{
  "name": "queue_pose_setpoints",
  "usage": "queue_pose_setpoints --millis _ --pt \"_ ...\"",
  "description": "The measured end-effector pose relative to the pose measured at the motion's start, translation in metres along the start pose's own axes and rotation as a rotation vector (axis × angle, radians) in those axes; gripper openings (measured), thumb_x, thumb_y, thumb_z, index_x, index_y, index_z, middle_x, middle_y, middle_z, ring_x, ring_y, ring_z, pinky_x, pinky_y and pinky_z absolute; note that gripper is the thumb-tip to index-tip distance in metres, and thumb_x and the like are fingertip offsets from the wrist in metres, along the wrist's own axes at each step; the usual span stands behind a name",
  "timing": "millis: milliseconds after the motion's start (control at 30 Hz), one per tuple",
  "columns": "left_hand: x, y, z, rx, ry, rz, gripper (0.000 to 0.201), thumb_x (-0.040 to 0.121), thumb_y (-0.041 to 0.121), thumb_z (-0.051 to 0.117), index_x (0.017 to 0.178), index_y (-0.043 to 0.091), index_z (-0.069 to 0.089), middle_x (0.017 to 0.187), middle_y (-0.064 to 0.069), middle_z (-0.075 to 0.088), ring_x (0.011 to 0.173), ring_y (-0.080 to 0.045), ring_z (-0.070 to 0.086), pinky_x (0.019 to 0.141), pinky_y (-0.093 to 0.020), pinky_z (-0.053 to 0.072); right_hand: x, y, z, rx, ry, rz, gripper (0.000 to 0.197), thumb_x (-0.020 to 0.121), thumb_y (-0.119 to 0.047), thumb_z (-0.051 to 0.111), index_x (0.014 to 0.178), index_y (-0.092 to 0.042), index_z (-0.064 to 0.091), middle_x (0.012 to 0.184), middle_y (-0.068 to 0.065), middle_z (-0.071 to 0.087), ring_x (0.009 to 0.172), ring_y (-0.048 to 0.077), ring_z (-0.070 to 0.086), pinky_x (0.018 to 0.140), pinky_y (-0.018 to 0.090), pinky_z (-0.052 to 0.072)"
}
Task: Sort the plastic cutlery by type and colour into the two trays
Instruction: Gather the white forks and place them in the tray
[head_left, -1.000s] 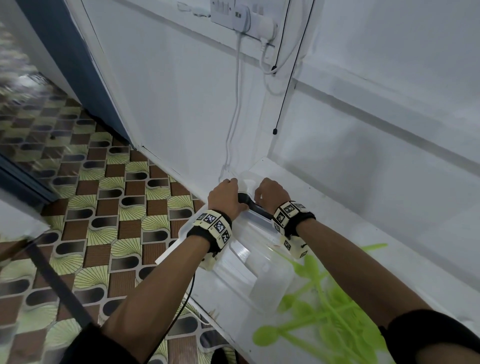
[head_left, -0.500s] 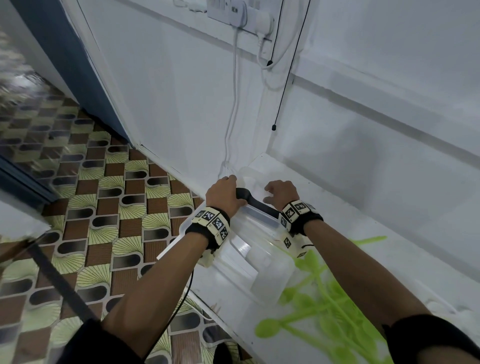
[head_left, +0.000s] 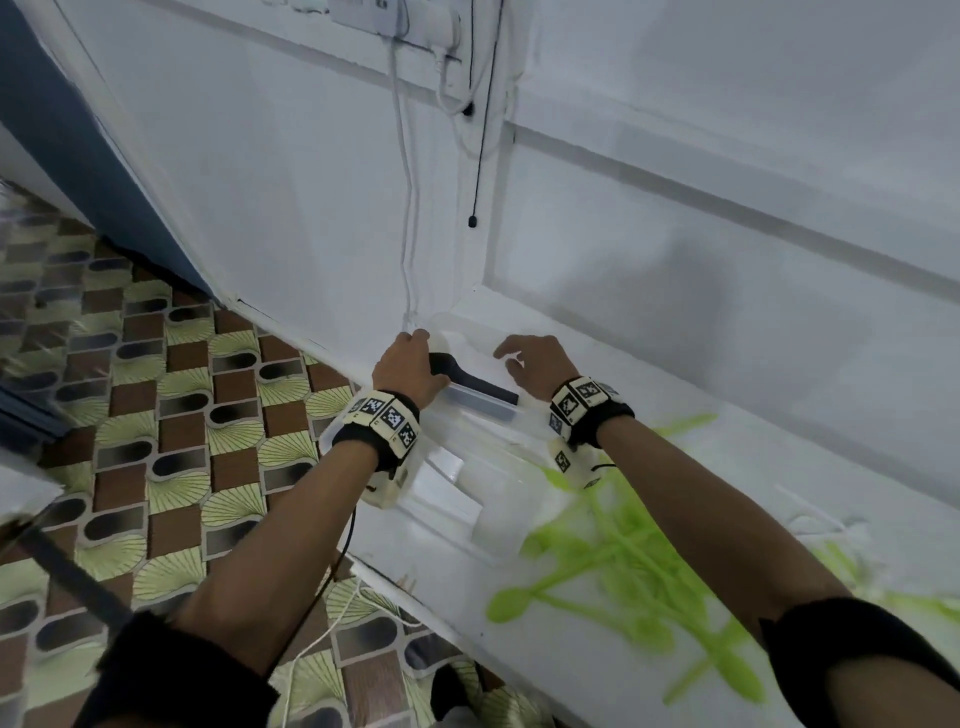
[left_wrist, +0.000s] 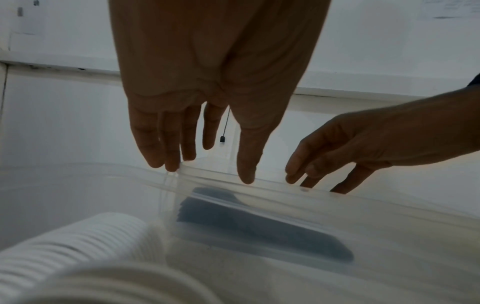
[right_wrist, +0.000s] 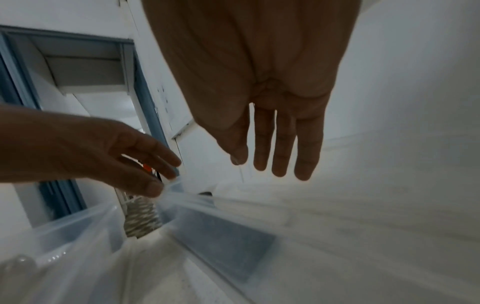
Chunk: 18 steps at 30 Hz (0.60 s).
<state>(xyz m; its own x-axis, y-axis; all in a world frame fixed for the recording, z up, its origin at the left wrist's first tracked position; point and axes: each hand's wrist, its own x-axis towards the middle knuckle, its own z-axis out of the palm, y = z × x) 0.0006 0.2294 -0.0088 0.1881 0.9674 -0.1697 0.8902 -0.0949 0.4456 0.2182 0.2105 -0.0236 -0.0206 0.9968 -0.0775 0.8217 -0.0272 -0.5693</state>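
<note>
Looking down from the head view, a clear tray (head_left: 467, 467) sits at the left end of a white ledge (head_left: 779, 467), against the wall. A stack of black cutlery (head_left: 470, 376) lies in its far compartment. The left hand (head_left: 410, 366) rests at the far left corner, over one end of that stack; I cannot tell from here whether it grips anything. The right hand (head_left: 540, 358) hovers with fingers spread above the far rim, holding nothing. Green cutlery (head_left: 623, 561) lies loose in a heap on the ledge, just right of the tray.

From the left wrist, the left hand (left_wrist: 215, 86) hangs with straight fingers, their tips touching the tray rim (left_wrist: 259, 185). The right hand (left_wrist: 337, 148) comes in beside it, loosely curved and empty. White ridged cutlery (left_wrist: 78, 246) fills a nearer compartment.

From the right wrist, the right hand (right_wrist: 272, 102) is flat, fingers extended, clear of the tray. The left hand (right_wrist: 116, 154) touches the corner of the rim (right_wrist: 176, 189).

Judging by looks, the pieces are light, thin, somewhat flexible and slick; a heap will tangle and slide. Handles, pinched mid-length, seem the best hold. The thin-walled tray would likely flex and skid if pushed at one corner.
</note>
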Motion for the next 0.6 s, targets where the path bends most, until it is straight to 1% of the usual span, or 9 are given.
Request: queue_pose_setpoints --millis 67,100,167,233,367,433,500,567,600 --pt "-0.006 0.005 0.006 0.012 0.006 0.031 0.068 0.089 0.029 0.073 0.146 0.008 0.042 0.144 -0.018 0.047 0.126 -0.041 0.052 0.103 -0.052 0.046 -0.02 0.002 -0.012 0.051 0.037 -0.04 0.024 0.092 -0.005 0.056 0.102 -0.015 0.075 0.103 0.007 0.076 0.088 0.026 0.071 0.086 0.038 0.056" --pt "-0.011 0.01 0.01 0.019 0.018 0.054 0.068 0.09 0.028 0.072 0.147 0.008 0.041 0.147 -0.019 0.045 0.128 -0.042 0.05 0.103 -0.053 0.045 -0.032 0.005 -0.019 0.074 0.057 -0.063 0.024 0.091 -0.004 0.056 0.101 -0.015 0.076 0.099 0.005 0.076 0.083 0.024 0.071 0.084 0.034 0.056" --pt "-0.023 0.022 0.021 0.033 0.057 0.105 0.064 0.092 0.026 0.068 0.148 0.007 0.043 0.151 -0.017 0.043 0.131 -0.041 0.047 0.104 -0.053 0.043 -0.057 0.015 -0.031 0.115 0.113 -0.109 0.024 0.089 -0.002 0.058 0.099 -0.015 0.076 0.091 0.001 0.077 0.076 0.019 0.07 0.08 0.026 0.054" --pt "-0.038 0.04 0.035 0.004 0.078 0.182 0.059 0.093 0.021 0.066 0.146 0.006 0.046 0.15 -0.016 0.044 0.133 -0.039 0.045 0.106 -0.051 0.042 -0.085 0.031 -0.042 0.152 0.159 -0.112 0.022 0.089 -0.003 0.06 0.098 -0.016 0.075 0.087 -0.002 0.076 0.072 0.015 0.067 0.077 0.022 0.052" --pt "-0.072 0.088 0.068 -0.107 0.063 0.333 0.055 0.093 0.016 0.066 0.144 0.005 0.05 0.144 -0.016 0.05 0.128 -0.037 0.05 0.105 -0.046 0.042 -0.144 0.077 -0.061 0.149 0.217 -0.046 0.02 0.09 -0.008 0.062 0.098 -0.02 0.075 0.084 -0.003 0.076 0.072 0.013 0.066 0.078 0.028 0.054" --pt "-0.091 0.116 0.085 -0.137 0.035 0.407 0.052 0.094 0.016 0.065 0.143 0.005 0.051 0.141 -0.017 0.053 0.128 -0.036 0.051 0.106 -0.044 0.042 -0.176 0.105 -0.071 0.122 0.235 0.015 0.02 0.091 -0.009 0.062 0.098 -0.022 0.075 0.082 -0.002 0.076 0.073 0.015 0.067 0.079 0.032 0.055" --pt "-0.11 0.145 0.105 -0.184 0.004 0.471 0.046 0.093 0.014 0.066 0.137 0.005 0.056 0.134 -0.016 0.058 0.123 -0.036 0.056 0.104 -0.043 0.043 -0.208 0.132 -0.085 0.056 0.236 0.099 0.021 0.089 -0.01 0.061 0.097 -0.023 0.075 0.083 0.0 0.075 0.075 0.02 0.067 0.08 0.037 0.055" --pt "-0.131 0.171 0.126 -0.204 -0.047 0.535 0.038 0.093 0.014 0.067 0.13 0.007 0.062 0.125 -0.013 0.063 0.115 -0.036 0.061 0.099 -0.044 0.047 -0.241 0.158 -0.1 -0.08 0.155 0.158 0.022 0.088 -0.01 0.06 0.1 -0.022 0.075 0.093 0.003 0.072 0.085 0.027 0.067 0.082 0.041 0.053" --pt "-0.141 0.183 0.137 -0.199 -0.081 0.565 0.035 0.094 0.015 0.067 0.128 0.009 0.063 0.124 -0.012 0.064 0.113 -0.035 0.062 0.098 -0.042 0.047 -0.257 0.169 -0.106 -0.162 0.087 0.187 0.021 0.088 -0.013 0.061 0.102 -0.022 0.074 0.099 0.004 0.069 0.093 0.029 0.065 0.084 0.04 0.052"
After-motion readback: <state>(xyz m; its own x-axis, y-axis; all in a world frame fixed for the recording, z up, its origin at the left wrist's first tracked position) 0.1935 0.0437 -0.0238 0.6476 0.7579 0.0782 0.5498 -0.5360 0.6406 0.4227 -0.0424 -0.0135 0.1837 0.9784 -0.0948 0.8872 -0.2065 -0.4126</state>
